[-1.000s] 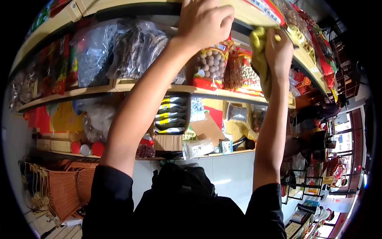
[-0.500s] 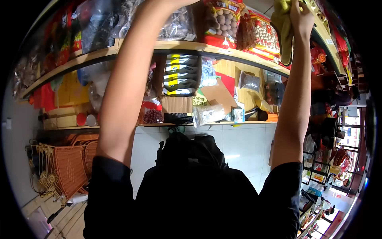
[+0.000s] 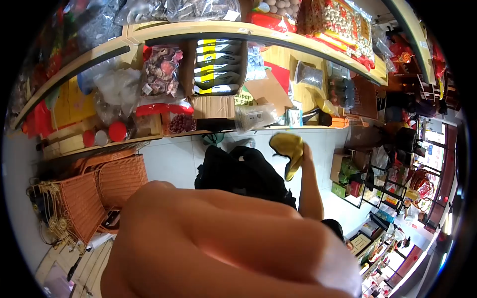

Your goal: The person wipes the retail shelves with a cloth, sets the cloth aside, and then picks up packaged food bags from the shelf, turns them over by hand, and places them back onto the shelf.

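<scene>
My left hand (image 3: 223,243) is very close to the camera and fills the lower middle of the view. It is blurred, its fingertips cannot be made out, and it hides most of my body. Farther down and to the right, my right hand (image 3: 306,152) is closed round a yellow-green cloth (image 3: 289,149), which hangs over the floor near the lower shelf's front edge. Above both hands, the lower shelf (image 3: 258,130) holds a bag of dried slices (image 3: 161,72), a box of black-and-yellow packets (image 3: 217,67) and a clear bag (image 3: 256,117).
An upper shelf (image 3: 194,30) carries bags of nuts (image 3: 343,27) and other packed goods. Wicker baskets (image 3: 82,203) stand at the left. On the right are a black rack (image 3: 380,191) with goods, cartons, and a person in dark clothes (image 3: 430,107) in the background.
Both hands have left the upper shelf. My left hand has come back close to the camera; my right hand has dropped toward my body with the cloth. The view has shifted, showing more of the floor.
</scene>
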Available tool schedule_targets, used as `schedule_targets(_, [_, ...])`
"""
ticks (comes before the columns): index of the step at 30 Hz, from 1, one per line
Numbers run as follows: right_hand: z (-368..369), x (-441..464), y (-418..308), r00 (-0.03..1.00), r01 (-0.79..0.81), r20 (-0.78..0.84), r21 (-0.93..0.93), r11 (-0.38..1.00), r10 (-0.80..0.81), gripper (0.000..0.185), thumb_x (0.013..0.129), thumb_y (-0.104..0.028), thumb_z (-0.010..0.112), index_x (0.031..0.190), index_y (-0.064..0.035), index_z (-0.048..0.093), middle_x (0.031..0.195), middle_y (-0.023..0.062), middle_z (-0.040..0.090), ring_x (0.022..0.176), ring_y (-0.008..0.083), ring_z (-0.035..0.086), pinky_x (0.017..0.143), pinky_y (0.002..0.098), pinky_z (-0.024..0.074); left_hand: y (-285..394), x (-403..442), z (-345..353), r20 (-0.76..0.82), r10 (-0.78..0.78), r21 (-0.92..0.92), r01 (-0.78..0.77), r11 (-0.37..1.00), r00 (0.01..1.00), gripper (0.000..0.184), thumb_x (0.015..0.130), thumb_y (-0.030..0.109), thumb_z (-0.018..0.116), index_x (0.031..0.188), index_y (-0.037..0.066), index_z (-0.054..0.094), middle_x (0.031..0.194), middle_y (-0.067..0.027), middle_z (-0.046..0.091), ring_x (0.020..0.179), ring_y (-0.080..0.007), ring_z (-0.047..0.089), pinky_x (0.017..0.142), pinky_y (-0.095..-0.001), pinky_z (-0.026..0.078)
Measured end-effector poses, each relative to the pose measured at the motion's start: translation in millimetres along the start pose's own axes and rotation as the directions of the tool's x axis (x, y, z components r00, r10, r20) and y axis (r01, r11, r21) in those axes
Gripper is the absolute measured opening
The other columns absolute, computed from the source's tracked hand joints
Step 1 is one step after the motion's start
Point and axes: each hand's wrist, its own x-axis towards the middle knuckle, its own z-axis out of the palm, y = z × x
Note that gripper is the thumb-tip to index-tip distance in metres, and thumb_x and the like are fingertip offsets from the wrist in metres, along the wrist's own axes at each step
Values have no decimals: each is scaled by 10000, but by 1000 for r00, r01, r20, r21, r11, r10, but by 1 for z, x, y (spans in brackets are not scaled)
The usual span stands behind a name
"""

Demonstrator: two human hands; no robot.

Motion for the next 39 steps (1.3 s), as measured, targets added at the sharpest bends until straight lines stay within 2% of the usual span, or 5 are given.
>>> schedule_targets(6, [-94, -92, 143, 881, -177, -306, 494, 851, 361, 451, 913, -351, 321, 1205, -60, 505, 1187, 158, 557, 1091, 351, 549, 923, 512, 468, -29, 14, 29, 138, 14, -137, 5, 991, 990, 207, 886, 122, 499, 961, 9, 655, 938, -143, 647, 797, -205, 592, 686, -309, 494])
schedule_targets(12, [-93, -137, 161, 864, -194, -311, 521, 831, 396, 436, 909, -337, 311, 1168, -58, 523, 1194, 159, 557, 1087, 364, 552, 940, 517, 453, -60, 28, 76, 242, 13, -217, 41, 975, 970, 207, 881, 112, 498, 962, 2, 653, 927, -138, 645, 794, -202, 591, 693, -306, 491])
schedule_targets(16, [-108, -132, 190, 980, 168, -98, -51, 984, -173, 409, 915, -294, 318, 1157, -42, 530, 1159, 153, 581, 1072, 342, 566, 928, 484, 469, -77, 41, 114, 290, -7, -219, 73, 973, 957, 206, 877, 105, 497, 962, -3, 651, 920, -134, 645, 791, -199, 590, 698, -304, 489])
schedule_targets(20, [-136, -95, 193, 970, -115, -81, 674, 730, 227, 236, 880, -191, 444, 1012, -37, 564, 1002, 124, 636, 907, 286, 630, 802, 401, 523, -89, 58, 157, 342, -23, -210, 101, 973, 939, 206, 874, 99, 496, 963, -7, 649, 912, -130, 644, 789, -197, 589, 702, -302, 487])
schedule_targets(39, [-234, -57, 206, 906, -16, -306, 665, 747, 292, 238, 873, -245, 478, 962, -41, 563, 886, 89, 584, 789, 260, 594, 700, 398, 512, -169, 136, 347, 521, -18, -249, 172, 953, 853, 207, 857, 67, 493, 965, -30, 641, 876, -113, 640, 777, -186, 586, 724, -292, 476])
